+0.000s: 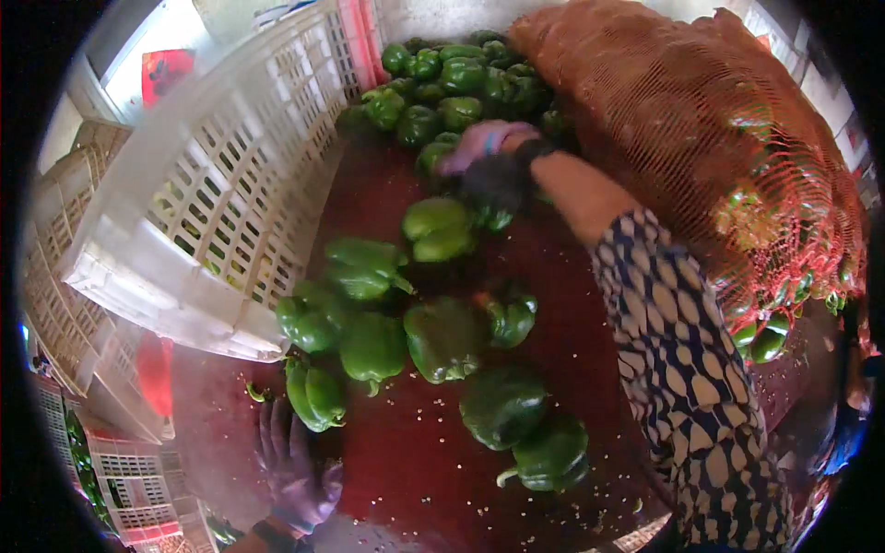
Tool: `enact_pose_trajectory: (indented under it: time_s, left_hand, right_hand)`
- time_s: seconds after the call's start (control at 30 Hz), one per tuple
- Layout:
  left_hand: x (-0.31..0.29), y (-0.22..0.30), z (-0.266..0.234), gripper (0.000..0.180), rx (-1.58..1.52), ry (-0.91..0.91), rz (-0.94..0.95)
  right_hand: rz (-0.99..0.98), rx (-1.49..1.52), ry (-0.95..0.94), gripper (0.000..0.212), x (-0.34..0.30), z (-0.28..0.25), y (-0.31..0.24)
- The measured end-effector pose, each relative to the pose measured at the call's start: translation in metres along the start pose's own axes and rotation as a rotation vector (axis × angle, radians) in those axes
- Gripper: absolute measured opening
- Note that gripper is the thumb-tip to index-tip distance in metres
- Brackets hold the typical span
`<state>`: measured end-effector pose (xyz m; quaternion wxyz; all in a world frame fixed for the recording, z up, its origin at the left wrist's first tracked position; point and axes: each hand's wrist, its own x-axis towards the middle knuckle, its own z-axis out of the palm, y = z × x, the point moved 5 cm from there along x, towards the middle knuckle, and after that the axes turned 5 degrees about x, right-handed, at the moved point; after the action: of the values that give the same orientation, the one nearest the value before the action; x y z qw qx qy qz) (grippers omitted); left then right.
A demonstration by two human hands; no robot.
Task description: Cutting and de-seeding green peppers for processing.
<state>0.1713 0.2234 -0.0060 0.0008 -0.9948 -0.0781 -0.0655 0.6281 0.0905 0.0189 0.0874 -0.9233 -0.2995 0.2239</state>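
Loose green bell peppers lie on a dark red tabletop. My left hand, in a purple and dark glove, rests on the table at the lower left, fingers stretched out. Just beyond its fingertips is a bell pepper. My right hand, also gloved, reaches forward to the near side of a heap of bell peppers. Motion blur and the hand itself hide its fingers, so a hold is not clear. One light green pepper sits nearer me than that hand. Two darker ones touch each other close to me.
A white slatted plastic crate stands tilted along the left, with green showing through its slots. At the right bulges a large orange-red mesh sack with peppers inside. More crates are stacked at the lower left. Pale seeds dot the tabletop.
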Motion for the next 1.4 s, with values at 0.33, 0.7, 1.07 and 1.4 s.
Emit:
enact_pose_trajectory:
  time_s: [0.33,0.7,1.07,1.4]
  left_hand:
    - [0.011,0.006,-0.005,0.075,-0.062,0.007,0.002]
    - [0.025,0.011,-0.002,0.074,-0.045,-0.028,0.019]
    - [0.008,0.005,-0.005,0.075,-0.029,0.025,0.021]
    - [0.000,0.002,-0.008,0.073,-0.027,0.056,0.035]
  right_hand:
    - [-0.061,-0.013,0.540,0.067,0.029,-0.072,0.017]
    - [-0.214,0.086,0.239,0.061,0.137,-0.023,0.028]
    - [-0.415,0.116,-0.086,0.059,0.110,0.018,-0.042]
    - [-0.585,0.064,-0.077,0.062,0.005,0.064,-0.088]
